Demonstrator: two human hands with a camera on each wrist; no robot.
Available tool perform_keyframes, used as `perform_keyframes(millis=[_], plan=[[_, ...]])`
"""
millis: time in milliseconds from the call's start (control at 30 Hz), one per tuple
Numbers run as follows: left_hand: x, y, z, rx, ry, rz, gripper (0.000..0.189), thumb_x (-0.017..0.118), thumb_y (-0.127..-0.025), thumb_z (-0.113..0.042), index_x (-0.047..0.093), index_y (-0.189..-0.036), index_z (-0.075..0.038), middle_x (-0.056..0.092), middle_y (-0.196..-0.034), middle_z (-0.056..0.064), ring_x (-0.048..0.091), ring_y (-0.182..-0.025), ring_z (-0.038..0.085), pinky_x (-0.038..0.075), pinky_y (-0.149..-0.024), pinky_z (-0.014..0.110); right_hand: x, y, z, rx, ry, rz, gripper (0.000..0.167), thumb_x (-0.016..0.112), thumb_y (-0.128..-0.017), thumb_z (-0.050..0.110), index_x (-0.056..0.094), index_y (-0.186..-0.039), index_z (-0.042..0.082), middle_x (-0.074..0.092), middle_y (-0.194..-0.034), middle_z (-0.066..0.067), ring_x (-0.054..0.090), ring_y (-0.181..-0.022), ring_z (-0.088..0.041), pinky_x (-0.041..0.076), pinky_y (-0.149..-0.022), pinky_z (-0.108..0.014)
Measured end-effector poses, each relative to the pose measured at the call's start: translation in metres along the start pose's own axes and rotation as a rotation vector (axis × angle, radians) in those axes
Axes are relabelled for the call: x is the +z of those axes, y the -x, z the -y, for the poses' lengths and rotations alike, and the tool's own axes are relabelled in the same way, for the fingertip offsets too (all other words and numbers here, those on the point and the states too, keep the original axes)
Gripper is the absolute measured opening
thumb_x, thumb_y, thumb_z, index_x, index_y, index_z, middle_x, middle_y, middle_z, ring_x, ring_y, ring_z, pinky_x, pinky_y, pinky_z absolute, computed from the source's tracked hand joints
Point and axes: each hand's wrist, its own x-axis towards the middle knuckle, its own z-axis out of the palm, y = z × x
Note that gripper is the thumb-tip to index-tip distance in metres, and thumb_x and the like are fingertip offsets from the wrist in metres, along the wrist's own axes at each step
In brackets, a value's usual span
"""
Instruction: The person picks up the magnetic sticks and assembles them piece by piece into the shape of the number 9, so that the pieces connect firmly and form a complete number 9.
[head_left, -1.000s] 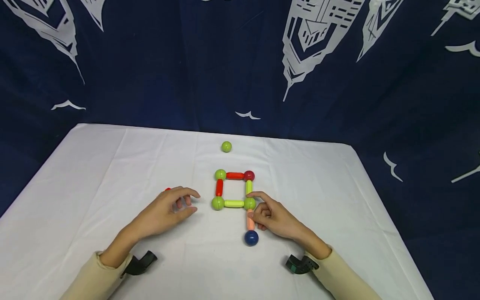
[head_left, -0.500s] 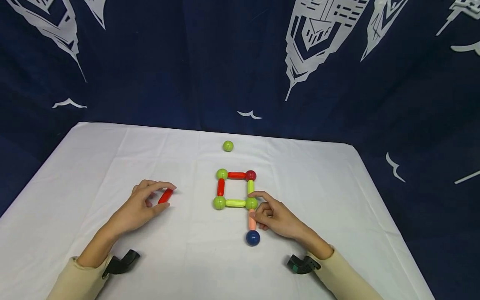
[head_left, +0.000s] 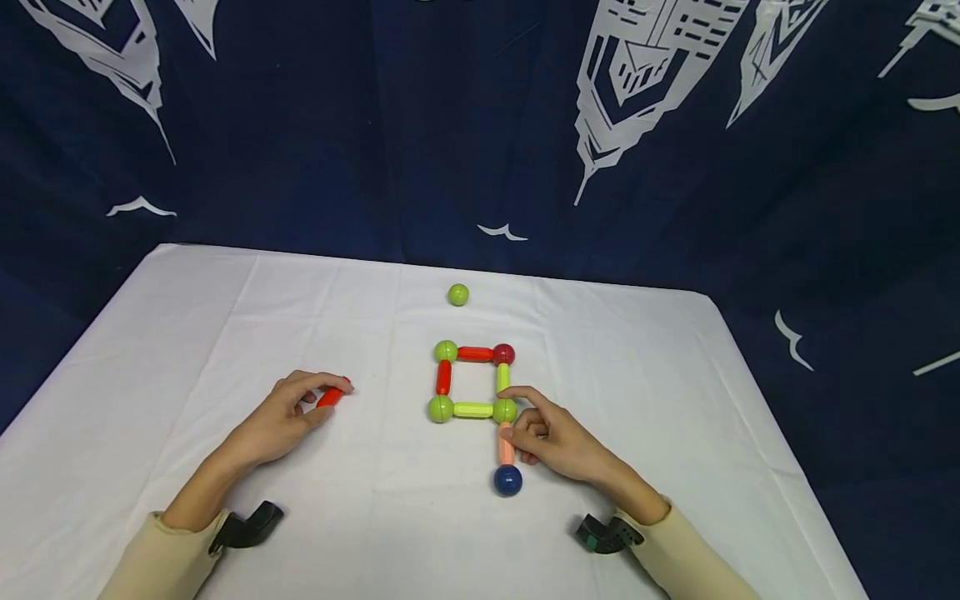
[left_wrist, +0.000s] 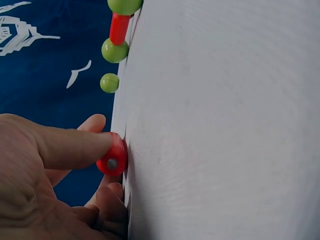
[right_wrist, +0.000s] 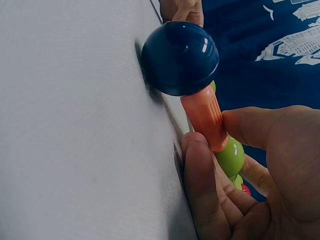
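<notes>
My left hand (head_left: pixel 273 423) pinches a loose red magnetic rod (head_left: pixel 330 397) between thumb and fingers, low over the cloth left of the built shape. The left wrist view shows one end of this red rod (left_wrist: pixel 114 159) under the thumb. With thumb and fingers, my right hand (head_left: pixel 561 437) holds an orange rod (head_left: pixel 506 448), its index finger lying along a yellow-green rod (head_left: pixel 502 377). A blue ball (head_left: pixel 507 480) sits at the orange rod's near end, a green ball (head_left: pixel 505 411) at its far end. That green ball is one corner of a square of rods and balls.
The square's other corners are a green ball (head_left: pixel 440 408), another green ball (head_left: pixel 446 351) and a dark red ball (head_left: pixel 503 355). One loose green ball (head_left: pixel 458 294) lies beyond it. A white cloth (head_left: pixel 390 533) covers the table; a navy curtain (head_left: pixel 337 133) hangs behind.
My left hand has moved left, away from the square, to the loose red rod and taken it between thumb and fingers. My right hand keeps its hold on the orange rod.
</notes>
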Motion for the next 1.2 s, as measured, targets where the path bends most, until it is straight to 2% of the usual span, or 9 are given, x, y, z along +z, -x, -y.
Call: perform_keyframes(millis=[200, 433, 600, 700, 833, 1000, 1200], plan=[[0.0, 0.001, 0.001, 0.006, -0.017, -0.003, 0.039, 0.055, -0.093, 0.009, 0.07, -0.117, -0.018, 0.06, -0.126, 0.009, 0.046, -0.112, 0.022, 0.039, -0.081, 0.025, 0.0, 0.0, 0.002, -0.004, 0.0, 0.0, 0.05, 0.066, -0.098, 0.02, 0.043, -0.143, 0.014, 0.064, -0.081, -0.007, 0.062, -0.064, -0.012, 0.054, -0.057, -0.026], [0.001, 0.001, 0.0, 0.009, -0.043, -0.039, 0.029, 0.066, -0.09, 0.003, 0.074, -0.11, -0.018, 0.069, -0.115, 0.004, 0.058, -0.098, 0.014, 0.044, -0.075, 0.021, -0.001, 0.001, 0.002, 0.008, -0.009, 0.002, 0.051, 0.066, -0.098, 0.019, 0.044, -0.143, 0.014, 0.064, -0.082, -0.01, 0.062, -0.065, -0.014, 0.054, -0.058, -0.026], [0.002, 0.001, -0.002, 0.014, -0.052, -0.049, 0.024, 0.071, -0.089, -0.001, 0.075, -0.104, -0.021, 0.07, -0.11, 0.001, 0.058, -0.091, 0.007, 0.045, -0.071, 0.021, 0.0, 0.001, 0.004, 0.023, -0.009, 0.001, 0.051, 0.067, -0.097, 0.019, 0.044, -0.143, 0.014, 0.064, -0.082, -0.01, 0.061, -0.066, -0.015, 0.054, -0.058, -0.026], [0.004, 0.002, -0.003, 0.045, -0.043, -0.041, 0.025, 0.071, -0.089, -0.001, 0.075, -0.103, -0.021, 0.071, -0.109, -0.001, 0.058, -0.087, 0.006, 0.046, -0.069, 0.021, -0.001, 0.001, 0.004, 0.032, -0.015, 0.004, 0.052, 0.067, -0.097, 0.019, 0.043, -0.143, 0.014, 0.064, -0.082, -0.01, 0.061, -0.066, -0.015, 0.054, -0.058, -0.026], [0.011, 0.002, -0.008, 0.097, -0.02, -0.007, 0.024, 0.071, -0.09, -0.001, 0.074, -0.102, -0.022, 0.071, -0.107, -0.003, 0.057, -0.085, 0.007, 0.045, -0.068, 0.021, -0.001, 0.003, 0.003, 0.037, -0.021, 0.006, 0.052, 0.067, -0.097, 0.017, 0.044, -0.143, 0.013, 0.064, -0.082, -0.01, 0.061, -0.066, -0.015, 0.054, -0.058, -0.025], [0.018, 0.003, -0.024, 0.141, -0.017, 0.044, 0.026, 0.07, -0.09, 0.0, 0.073, -0.103, -0.022, 0.069, -0.111, -0.008, 0.06, -0.093, 0.008, 0.048, -0.075, 0.021, -0.001, 0.003, 0.001, 0.019, -0.013, 0.005, 0.051, 0.067, -0.098, 0.017, 0.043, -0.143, 0.013, 0.063, -0.081, -0.01, 0.061, -0.065, -0.015, 0.054, -0.058, -0.025], [0.03, 0.006, -0.044, 0.183, 0.015, 0.15, 0.026, 0.069, -0.091, -0.001, 0.073, -0.104, -0.023, 0.069, -0.112, -0.014, 0.06, -0.094, 0.008, 0.05, -0.077, 0.022, -0.001, 0.001, 0.001, 0.005, -0.018, -0.004, 0.05, 0.066, -0.098, 0.017, 0.044, -0.142, 0.012, 0.064, -0.083, -0.01, 0.062, -0.066, -0.014, 0.054, -0.058, -0.026]])
